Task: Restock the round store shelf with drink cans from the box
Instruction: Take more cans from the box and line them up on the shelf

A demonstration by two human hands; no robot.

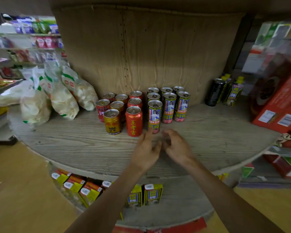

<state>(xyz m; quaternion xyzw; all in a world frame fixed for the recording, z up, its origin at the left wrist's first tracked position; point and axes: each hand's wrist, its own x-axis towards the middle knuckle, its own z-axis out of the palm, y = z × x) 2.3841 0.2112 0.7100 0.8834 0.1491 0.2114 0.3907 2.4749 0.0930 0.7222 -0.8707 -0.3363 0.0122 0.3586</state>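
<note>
Yellow, blue and pink labels wrap the tall slim cans [169, 107], which stand upright in three short rows toward the back of the round shelf [74, 145], near its plywood core [149, 56]. The front tall can [154, 115] stands nearest the shelf edge, just beside a red can [134, 121] on its left.

The left grip [146, 148] is a bare hand, released, with straight fingers whose tips touch the lower part of the front tall can. The right grip [176, 145] is just beside it, close to that can's base. Its fingers are loosely curled and hold nothing. Both forearms reach in from the bottom of the view.

Two more red cans line up behind the front red can. Left of them is a row of gold cans [112, 121], and further left are two more red-labelled cans [102, 111]. All of them are upright and packed close together.

Clear bags of pale crisps [64, 98] lean in a heap on the left part of the shelf. On the right, well apart from the can block, a black can [214, 92] stands beside yellow-capped cartons [233, 93], and a large red box [279, 101] sits at the far right. On the tier below, yellow drink cartons [153, 194] stand in a curve.
</note>
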